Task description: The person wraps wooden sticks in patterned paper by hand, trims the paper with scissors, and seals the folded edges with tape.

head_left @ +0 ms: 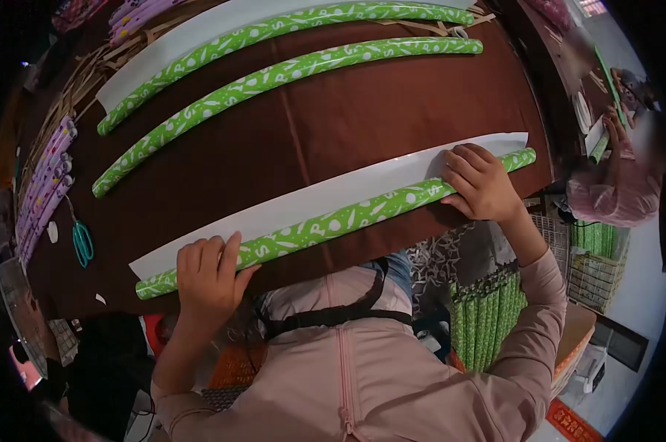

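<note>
A green patterned roll (347,221) lies along the near edge of the brown table (392,103), a strip of its white underside spread out flat behind it. My left hand (209,278) rests over the roll near its left end, fingers bent over it onto the white strip and thumb along the near side. Toward the right end, my right hand (481,183) curls over the same roll, its fingertips on the white strip. Farther back are a closed green roll (274,77) and another green roll (230,46) with white sheet showing.
Teal-handled scissors (82,243) and purple rolls (46,184) are at the table's left. Brown strips (75,85) lie along the far left edge. A container of green rolls (487,317) stands below the table. A co-worker (620,184) sits at the right.
</note>
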Motion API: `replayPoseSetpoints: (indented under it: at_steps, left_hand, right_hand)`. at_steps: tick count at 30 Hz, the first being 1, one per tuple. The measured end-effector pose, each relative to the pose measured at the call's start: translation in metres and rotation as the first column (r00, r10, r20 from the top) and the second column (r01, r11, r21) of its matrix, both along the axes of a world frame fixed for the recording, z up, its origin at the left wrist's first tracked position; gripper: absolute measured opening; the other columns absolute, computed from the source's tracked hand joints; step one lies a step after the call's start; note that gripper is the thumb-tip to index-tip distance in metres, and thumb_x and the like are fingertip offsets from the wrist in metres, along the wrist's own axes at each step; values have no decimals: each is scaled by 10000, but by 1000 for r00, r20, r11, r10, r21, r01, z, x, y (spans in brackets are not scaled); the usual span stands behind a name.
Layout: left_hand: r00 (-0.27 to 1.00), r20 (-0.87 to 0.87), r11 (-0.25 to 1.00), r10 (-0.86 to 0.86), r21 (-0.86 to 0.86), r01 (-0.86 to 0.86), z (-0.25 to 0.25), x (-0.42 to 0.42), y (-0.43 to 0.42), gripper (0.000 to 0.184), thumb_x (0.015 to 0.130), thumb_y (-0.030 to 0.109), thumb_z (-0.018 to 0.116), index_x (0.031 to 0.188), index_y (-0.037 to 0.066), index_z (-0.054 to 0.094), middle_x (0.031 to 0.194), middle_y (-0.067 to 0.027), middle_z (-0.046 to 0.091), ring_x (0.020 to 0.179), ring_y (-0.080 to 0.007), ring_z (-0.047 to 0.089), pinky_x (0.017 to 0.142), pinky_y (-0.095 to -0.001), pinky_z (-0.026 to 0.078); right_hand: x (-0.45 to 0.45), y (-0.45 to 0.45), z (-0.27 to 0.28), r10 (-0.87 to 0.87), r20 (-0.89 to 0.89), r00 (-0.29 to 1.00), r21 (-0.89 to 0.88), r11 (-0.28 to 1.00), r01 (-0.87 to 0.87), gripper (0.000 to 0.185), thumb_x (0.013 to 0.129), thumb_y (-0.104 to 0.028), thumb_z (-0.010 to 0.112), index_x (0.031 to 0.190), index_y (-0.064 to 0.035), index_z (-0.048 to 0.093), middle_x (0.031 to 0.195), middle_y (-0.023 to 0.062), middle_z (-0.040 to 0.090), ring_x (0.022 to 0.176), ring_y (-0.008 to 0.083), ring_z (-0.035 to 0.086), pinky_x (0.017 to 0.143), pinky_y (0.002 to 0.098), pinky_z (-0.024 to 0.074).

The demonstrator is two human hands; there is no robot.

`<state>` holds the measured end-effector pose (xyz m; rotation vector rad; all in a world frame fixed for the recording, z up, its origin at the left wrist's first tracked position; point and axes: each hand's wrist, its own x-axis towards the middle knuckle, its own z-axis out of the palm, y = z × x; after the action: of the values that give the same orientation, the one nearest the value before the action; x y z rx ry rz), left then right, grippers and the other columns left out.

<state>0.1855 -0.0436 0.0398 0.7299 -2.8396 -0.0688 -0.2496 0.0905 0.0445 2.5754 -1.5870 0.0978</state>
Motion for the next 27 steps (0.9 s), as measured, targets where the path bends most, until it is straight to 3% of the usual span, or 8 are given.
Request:
replayPoseSetpoints:
  at_steps: [4,7,13,15,18,20,23,27]
  left_hand:
    - [999,-36,994,-11,109,15,0,-3,0,502,744,133,788,1175,-29,587,1031,-175,540,905,-333,524,770,-467,438]
    - [995,-64,995,-79,63,83,-9,3,-11,489,746,221,791,1145,-3,620,955,-133,558,822,-313,550,707,-421,471]
    - [989,-24,989,-145,-12,145,-7,-1,-18,452,793,235,765,1143,-8,612,917,-133,564,779,-309,548,664,-410,471]
    - [988,-3,986,-156,-58,155,-10,3,-17,449,806,249,755,1142,-11,612,900,-129,565,761,-306,547,646,-407,468]
    - [992,43,993,-115,8,114,-15,7,-16,452,813,204,761,1172,-20,599,902,-146,567,768,-345,548,663,-448,468]
    - [993,35,992,-112,-56,114,-12,2,-15,458,846,315,712,1139,-25,620,859,-120,564,717,-294,535,619,-395,459]
    - [993,34,992,-112,-51,114,-12,-3,-10,439,854,248,734,1162,-41,611,838,-129,557,723,-316,542,608,-432,462]
    - [994,48,993,-103,-60,105,-11,-9,-8,463,842,242,756,1172,-50,615,855,-140,577,744,-305,566,621,-403,481]
  right_hand:
    - [7,1,3,-61,-15,998,-11,998,61,452,848,-428,644,1120,-67,627,1190,99,581,1102,300,560,1005,471,426]
    - [5,5,3,-154,-76,985,-105,984,146,459,845,-439,652,1163,-110,616,1111,70,568,1018,249,549,954,426,429]
    - [-23,17,-9,-108,76,991,-53,992,112,479,824,-405,690,1174,-94,590,1014,62,559,944,255,570,844,385,457]
    - [-22,17,-8,-125,103,987,-24,991,128,463,830,-406,685,1165,-99,594,1013,59,557,951,255,570,845,385,459]
    - [-19,16,-7,-150,157,976,15,989,150,423,838,-394,682,1148,-116,602,1012,53,554,961,251,559,858,399,451]
    - [-16,14,-4,-131,108,985,-138,980,146,422,826,-378,692,1149,-123,601,1025,56,553,970,252,547,869,416,436]
    - [-19,16,-5,-172,141,975,-81,980,184,420,824,-361,692,1155,-120,600,1049,58,555,998,258,537,876,421,421]
    - [-25,16,-7,-195,186,963,-47,977,207,404,836,-329,686,1159,-102,597,1036,59,551,984,259,525,865,407,417]
